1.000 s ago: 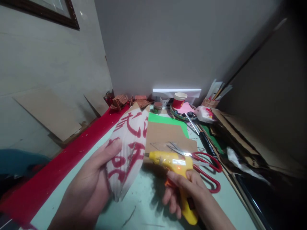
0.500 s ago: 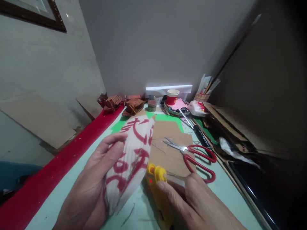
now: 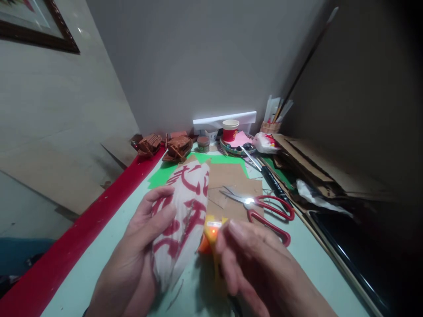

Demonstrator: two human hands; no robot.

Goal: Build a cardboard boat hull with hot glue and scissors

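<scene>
My left hand (image 3: 142, 246) is closed around a long, pointed white piece (image 3: 178, 237) with red brushed characters, thumb on its face. A dark, rough-edged slit or line runs along its lower part, and brown edges show near its top. Just to its right is a yellow glue gun (image 3: 211, 224) with an orange trigger and a glowing red light. My right hand (image 3: 254, 259), slightly blurred, has curled fingers against the glue gun's side and hides much of its body. Red-handled scissors (image 3: 249, 201) lie beyond my right hand on a sheet of cardboard (image 3: 228, 174).
At the back stand brown woven-looking models (image 3: 178, 147), a small jar (image 3: 203, 144) and a red paper cup (image 3: 230, 130) on a round tray. A black-handled tool (image 3: 272, 180), stacked cardboard (image 3: 307, 158) and a dark glossy panel (image 3: 343, 251) line the right. Red cloth (image 3: 82, 233) edges the left.
The glue gun has turned, so its orange trigger now shows and the clear glue stick at its rear no longer does. My right hand has shifted its fingers on it. The white piece stays held.
</scene>
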